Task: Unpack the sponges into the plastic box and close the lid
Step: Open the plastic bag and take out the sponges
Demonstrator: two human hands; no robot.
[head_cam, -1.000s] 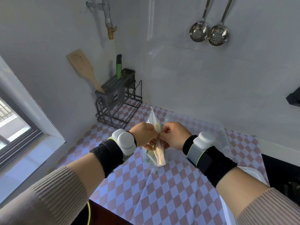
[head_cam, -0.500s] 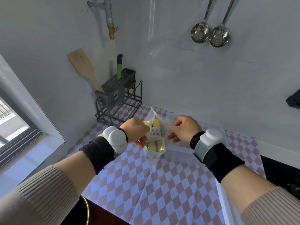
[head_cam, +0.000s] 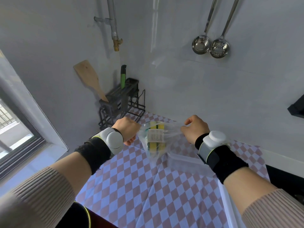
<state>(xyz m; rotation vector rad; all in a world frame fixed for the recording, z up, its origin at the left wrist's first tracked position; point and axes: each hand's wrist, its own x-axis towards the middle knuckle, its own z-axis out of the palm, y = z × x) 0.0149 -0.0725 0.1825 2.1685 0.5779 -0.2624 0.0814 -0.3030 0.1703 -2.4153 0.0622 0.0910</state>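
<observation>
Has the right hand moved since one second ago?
Yes. The right hand has moved right, away from the black rack, stretching the sponge bag open.

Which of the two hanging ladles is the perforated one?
The right-hand ladle, farther from the pipe: its bowl is dotted with holes, while the left ladle beside it has a smooth, solid bowl.

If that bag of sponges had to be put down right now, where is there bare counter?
The checkered counter is bare in front of the left hand, toward the near edge. The back corner is crowded by the black rack. Under the right hand lies the clear plastic box, beneath the bag of sponges.
</observation>
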